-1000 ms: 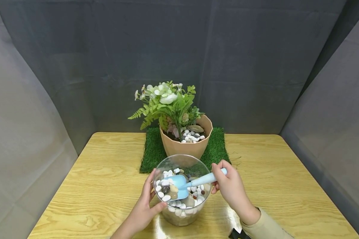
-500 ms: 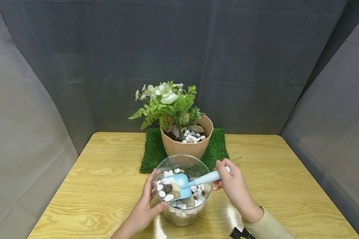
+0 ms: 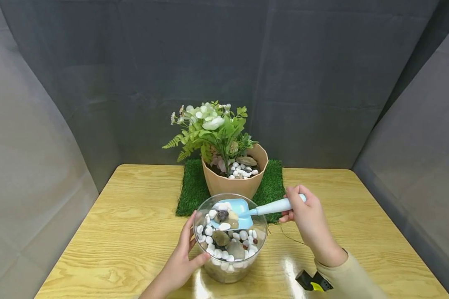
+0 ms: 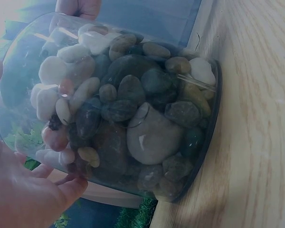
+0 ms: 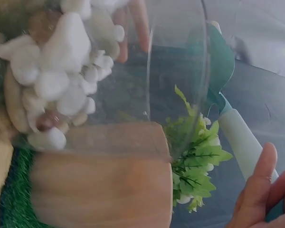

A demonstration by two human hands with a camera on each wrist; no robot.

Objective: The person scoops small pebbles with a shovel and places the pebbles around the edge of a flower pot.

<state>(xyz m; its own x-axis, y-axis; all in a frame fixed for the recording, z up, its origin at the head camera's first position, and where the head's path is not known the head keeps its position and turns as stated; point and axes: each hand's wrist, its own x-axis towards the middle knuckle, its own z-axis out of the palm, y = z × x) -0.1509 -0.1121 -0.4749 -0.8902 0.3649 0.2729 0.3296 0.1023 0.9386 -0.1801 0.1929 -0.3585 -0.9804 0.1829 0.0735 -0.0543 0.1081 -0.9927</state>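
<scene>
Pale blue and laden with white, beige and dark stones [image 3: 232, 216], a scoop [image 3: 260, 210] hung level just above a clear container [image 3: 225, 276], on the near side of a peach flowerpot [image 3: 231, 186]. Curled fingers of the right hand [image 3: 309, 218] gripped the scoop toward its right end, while the left hand [image 3: 179, 258] clasped the container's left side. Lifting out a load appeared to be the step in hand; the next move likely called for a steady tilt, lest stones roll off.

Scoop [image 3: 261, 210], light blue; pebbles [image 3: 235, 250], white, grey, brown; pot [image 3: 233, 187], peach; flowers [image 3: 213, 123], white; leaves [image 3: 226, 132], green; mat [image 3: 192, 187], dark green; table [image 3: 134, 224], yellow, wood-grained
</scene>
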